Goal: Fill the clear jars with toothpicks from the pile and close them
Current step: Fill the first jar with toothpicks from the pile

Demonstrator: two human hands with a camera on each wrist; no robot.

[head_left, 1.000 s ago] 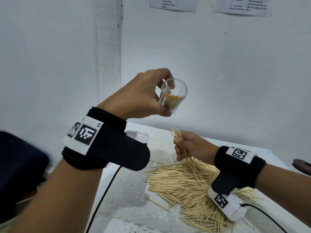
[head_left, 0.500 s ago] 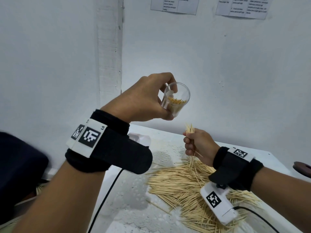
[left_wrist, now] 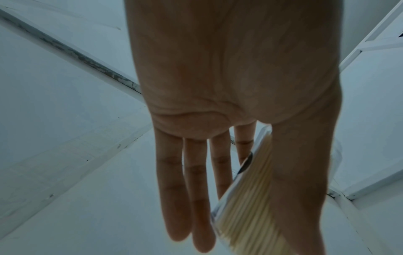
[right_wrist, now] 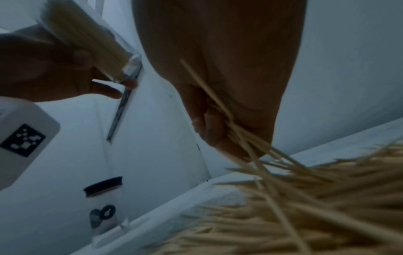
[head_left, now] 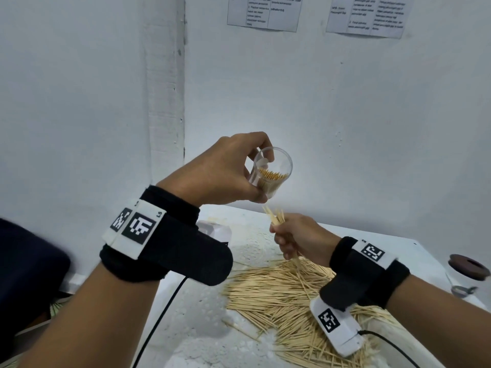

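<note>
Holding the clear jar [head_left: 272, 172] up w/ thumb and fingers round its wall, the left hand [head_left: 220, 171] tilts its open mouth toward the right hand [head_left: 297, 236]. That hand sits just below, closed on a toothpick bundle [head_left: 276, 216], long axis pointing up at the jar. Nothing stands between. Toothpick pile [head_left: 287, 296] lies on the tabletop [head_left: 202, 322] under the right hand; a capped jar [head_left: 467, 274] is farther right.

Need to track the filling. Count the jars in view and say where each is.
2. One open jar, partly filled, is in the left hand; one lidded jar stands at the table's right edge. Others may be hidden.
</note>
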